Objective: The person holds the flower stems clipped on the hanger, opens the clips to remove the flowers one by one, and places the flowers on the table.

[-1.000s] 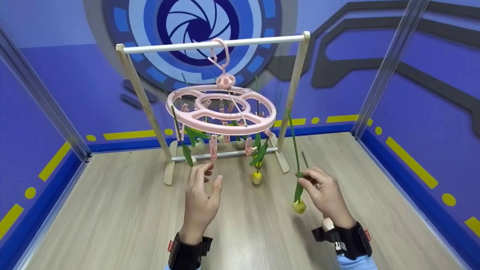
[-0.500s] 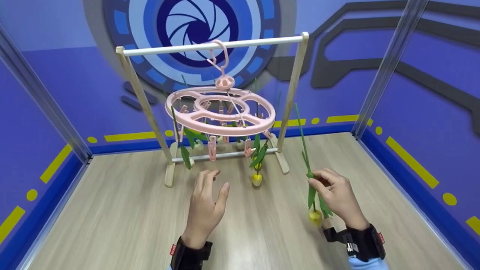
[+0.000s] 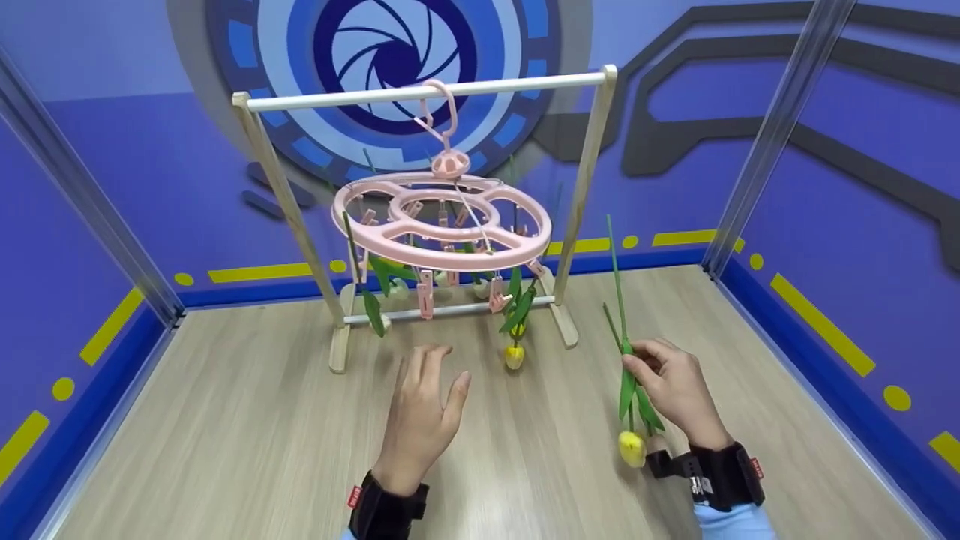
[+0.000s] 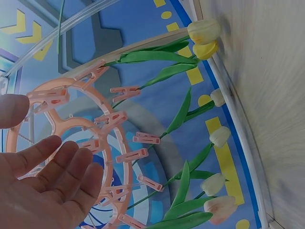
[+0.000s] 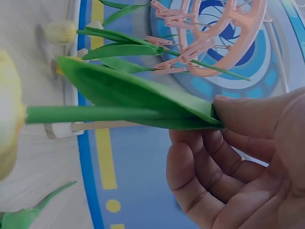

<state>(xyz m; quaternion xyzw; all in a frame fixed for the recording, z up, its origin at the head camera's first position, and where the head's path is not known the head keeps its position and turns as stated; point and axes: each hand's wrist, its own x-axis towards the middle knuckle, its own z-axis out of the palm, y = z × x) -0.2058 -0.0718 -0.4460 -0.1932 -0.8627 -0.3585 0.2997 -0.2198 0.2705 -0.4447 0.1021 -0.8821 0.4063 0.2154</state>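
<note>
My right hand [image 3: 675, 386] pinches a yellow tulip [image 3: 631, 448] where its leaf meets the stem, between thumb and fingers. The bloom points down and the green stem stands up above the hand. Under that hand a second tulip lies on the table, its leaf [image 3: 649, 411] showing and its pale bloom partly hidden by the wrist strap. In front of the rack, my left hand [image 3: 427, 416] hovers with relaxed fingers and nothing in it. A pink clip hanger [image 3: 442, 261] carries several tulips hung bloom-down; a yellow one [image 3: 514, 356] hangs at its front right.
The hanger hooks over the white top bar [image 3: 337, 99] of a wooden-legged rack, whose right foot [image 3: 561, 324] stands on the table. Some clips, such as the front pink clip [image 3: 426, 294], hold no flower. Blue patterned walls [image 3: 885, 225] enclose the table at the back and sides.
My right hand has moved right and slightly down with the yellow tulip, most of it in the first half second. My left hand has drawn back, down and to the right, away from the hanger.
</note>
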